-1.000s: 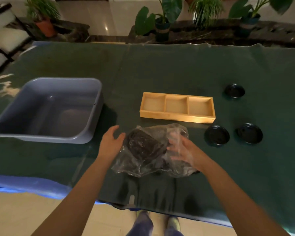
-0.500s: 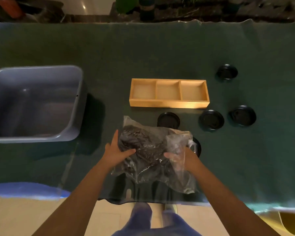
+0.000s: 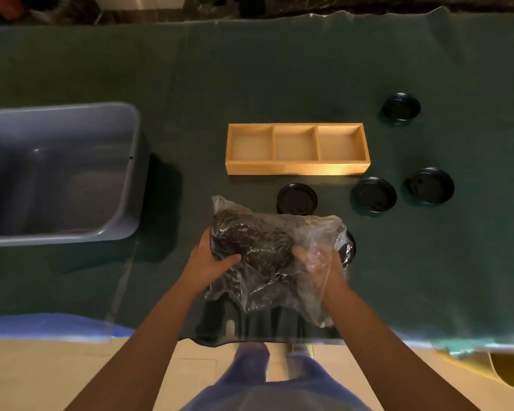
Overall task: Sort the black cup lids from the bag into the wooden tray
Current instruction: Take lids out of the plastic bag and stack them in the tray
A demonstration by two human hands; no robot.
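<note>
A clear plastic bag [image 3: 267,250] with black cup lids inside is held above the table's near edge. My left hand [image 3: 209,262] grips its left side from outside. My right hand [image 3: 315,259] is inside the bag, seen through the plastic, and whether it holds a lid is hidden. The wooden tray [image 3: 297,167] with three empty compartments lies beyond the bag. Loose black lids lie on the green cloth: one [image 3: 296,198] just behind the bag, one [image 3: 374,196] and another [image 3: 431,187] to the right, one [image 3: 401,107] farther back. Another lid [image 3: 349,247] peeks out under the bag's right edge.
A large grey plastic tub [image 3: 125,173] stands at the left, empty. The green cloth [image 3: 190,84] covers the table; its near edge runs just below the bag. Dark planters line the far edge. My legs show below the table.
The view tilted down and the bag was lifted toward me, uncovering lids beneath it. My left hand closed on the bag's left side and my right hand went deeper into the bag.
</note>
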